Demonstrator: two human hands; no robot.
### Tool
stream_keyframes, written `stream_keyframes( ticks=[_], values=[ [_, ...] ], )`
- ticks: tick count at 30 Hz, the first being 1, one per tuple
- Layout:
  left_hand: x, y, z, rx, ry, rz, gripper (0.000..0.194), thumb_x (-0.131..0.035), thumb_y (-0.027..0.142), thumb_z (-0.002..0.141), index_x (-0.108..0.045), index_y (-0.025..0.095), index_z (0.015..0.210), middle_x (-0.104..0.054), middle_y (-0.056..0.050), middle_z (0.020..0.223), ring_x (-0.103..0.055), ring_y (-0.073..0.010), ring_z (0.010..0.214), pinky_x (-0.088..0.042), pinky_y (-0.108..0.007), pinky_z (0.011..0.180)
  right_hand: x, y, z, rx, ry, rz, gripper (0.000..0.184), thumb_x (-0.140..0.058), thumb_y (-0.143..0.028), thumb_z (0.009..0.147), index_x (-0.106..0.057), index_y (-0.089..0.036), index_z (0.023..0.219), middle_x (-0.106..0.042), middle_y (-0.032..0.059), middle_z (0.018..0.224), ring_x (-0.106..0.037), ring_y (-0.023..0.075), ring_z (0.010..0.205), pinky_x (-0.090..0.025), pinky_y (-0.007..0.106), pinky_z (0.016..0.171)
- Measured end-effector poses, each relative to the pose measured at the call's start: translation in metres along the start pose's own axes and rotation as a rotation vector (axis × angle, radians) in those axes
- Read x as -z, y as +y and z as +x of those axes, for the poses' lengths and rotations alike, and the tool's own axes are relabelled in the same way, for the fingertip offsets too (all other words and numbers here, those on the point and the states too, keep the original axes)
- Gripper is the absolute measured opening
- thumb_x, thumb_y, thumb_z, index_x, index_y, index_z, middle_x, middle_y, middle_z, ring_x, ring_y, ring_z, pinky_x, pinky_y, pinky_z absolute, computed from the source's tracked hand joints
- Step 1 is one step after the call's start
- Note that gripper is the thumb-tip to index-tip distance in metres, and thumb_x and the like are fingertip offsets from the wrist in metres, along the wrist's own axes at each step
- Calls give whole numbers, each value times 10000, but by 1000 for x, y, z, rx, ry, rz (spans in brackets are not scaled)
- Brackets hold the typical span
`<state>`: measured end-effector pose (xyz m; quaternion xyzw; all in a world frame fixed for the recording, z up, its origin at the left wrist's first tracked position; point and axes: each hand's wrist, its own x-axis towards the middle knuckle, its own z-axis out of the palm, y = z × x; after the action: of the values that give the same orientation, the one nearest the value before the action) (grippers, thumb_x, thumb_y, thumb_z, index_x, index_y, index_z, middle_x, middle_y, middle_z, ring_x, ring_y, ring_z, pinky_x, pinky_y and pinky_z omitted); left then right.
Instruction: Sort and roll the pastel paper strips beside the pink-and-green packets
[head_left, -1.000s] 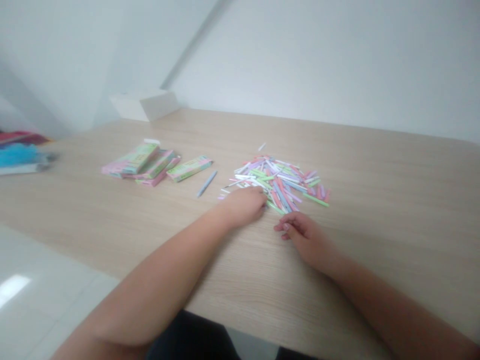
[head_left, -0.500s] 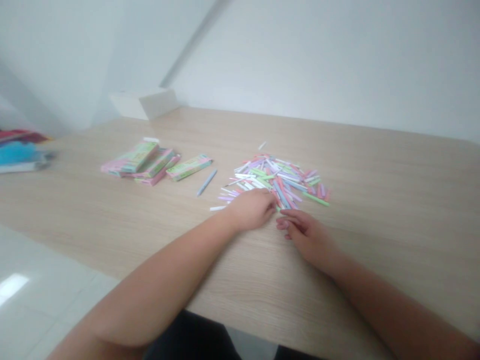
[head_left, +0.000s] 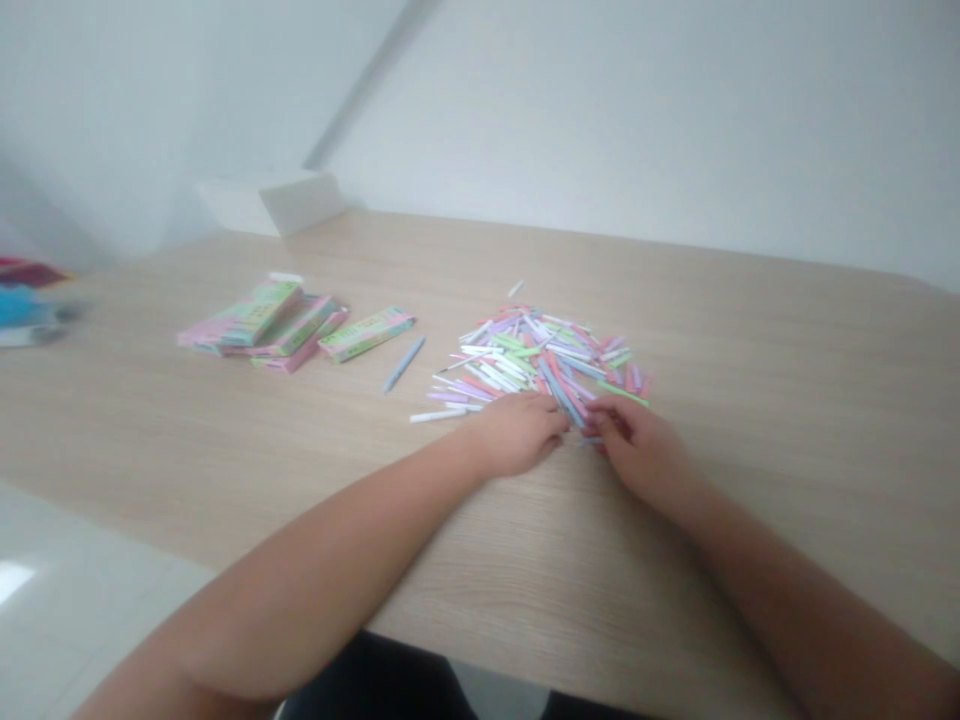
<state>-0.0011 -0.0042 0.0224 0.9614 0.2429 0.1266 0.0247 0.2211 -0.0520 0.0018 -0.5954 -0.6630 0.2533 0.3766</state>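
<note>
Pale wood-grain tabletop (head_left: 750,420) under a loose heap of thin pastel paper strips (head_left: 544,360), just ahead of both hands. Left hand (head_left: 517,435) loosely curled, fingertips against the heap's near edge; right hand (head_left: 637,445) half closed, fingers (head_left: 600,420) pinched in among the strips, any grip too blurred to tell. Farther left, flat pink-and-green cardboard boxes (head_left: 259,322) in an overlapping pile, contents hidden, one more box (head_left: 366,335) just beside them, and a grey pen (head_left: 403,364) near it.

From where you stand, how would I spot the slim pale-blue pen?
On the light wooden table, find the heap of pastel paper strips. Just left of it, beside a flat pink-and-green cardboard box, lies a slim pale-blue pen, alone, touching nothing.
</note>
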Motion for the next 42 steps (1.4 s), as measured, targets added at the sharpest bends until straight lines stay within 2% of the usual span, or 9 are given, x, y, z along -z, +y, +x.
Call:
stream_keyframes(
  ticks=[7, 11, 19, 22, 25, 29, 31, 34, 42],
  values=[
    [31, 2, -15, 231, -116, -58, 481, -507, 629, 962, -646, 188, 1094, -708, -102, 998, -679, -278, 915, -524, -368, 756, 28, -7, 2, 332, -133, -475, 353, -466, -217, 953, -720, -222, 1199, -752, 123, 1209, -695, 314, 1113, -536, 490, 975],
    [29, 1, -20, 280, -254, -95, 332, -622, 519, 902, -648, 197, 977, -711, -95, 980, -684, -270, 869, -514, -354, 719, 45, -11, 1, 283, -223, -570, 340, -467, -186, 934, -712, -249, 1161, -766, 89, 1144, -714, 283, 1022, -543, 422, 901],
    [15, -11, -15, 226, -168, 62, 250, -440, 291, 1013, -667, 187, 1003, -693, -103, 1007, -674, -254, 952, -526, -382, 836, 99, -5, -13, 5, -523, -649, 171, -639, -440, 887, -667, -271, 887, -743, 60, 828, -671, 237, 692, -499, 346, 607],
    [20, -12, -13, 258, -95, 153, 251, -466, 305, 1011, -673, 172, 1064, -679, -124, 1070, -658, -295, 1017, -525, -424, 864, 113, 11, -14, -70, -420, -664, 362, -723, -582, 815, -678, -252, 956, -753, 95, 914, -694, 269, 745, -522, 386, 659],
    [22, 8, -11, 200, -4, 127, 344, -518, 407, 1005, -659, 157, 1195, -665, -144, 1203, -627, -323, 1130, -516, -453, 929, 120, 38, -25, -139, -165, -690, 421, -522, -600, 967, -675, -208, 994, -735, 187, 978, -716, 330, 870, -530, 450, 763],
    [4, 62, -9, -217, -11, -114, 612, -494, 577, 1002, -485, 249, 1518, -495, -92, 1567, -461, -276, 1433, -387, -448, 1168, 109, 66, -63, -38, 69, -778, 483, -427, -525, 1019, -622, -143, 1240, -665, 310, 1170, -661, 423, 1130, -513, 515, 926],
    [-12, 87, -7, -361, -94, -164, 610, -413, 573, 1030, -446, 273, 1561, -405, -44, 1648, -298, -243, 1554, -252, -489, 1263, 96, 68, -83, 64, 44, -789, 516, -451, -519, 1002, -552, -138, 1334, -643, 277, 1251, -628, 431, 1187, -502, 556, 984],
    [-27, 105, -4, -337, -203, -209, 722, -390, 623, 1016, -400, 197, 1599, -361, -46, 1670, -266, -244, 1572, -185, -523, 1291, 76, 59, -102, 124, -3, -822, 470, -422, -480, 1021, -529, -135, 1322, -635, 230, 1252, -625, 389, 1166, -510, 542, 997],
    [-25, 81, 2, -176, -188, -189, 722, -384, 557, 1038, -370, 109, 1604, -367, -88, 1666, -362, -244, 1528, -243, -404, 1272, 66, 41, -98, 163, -37, -853, 363, -437, -488, 1040, -575, -186, 1188, -657, 155, 1119, -643, 327, 1034, -533, 482, 925]
  ],
)
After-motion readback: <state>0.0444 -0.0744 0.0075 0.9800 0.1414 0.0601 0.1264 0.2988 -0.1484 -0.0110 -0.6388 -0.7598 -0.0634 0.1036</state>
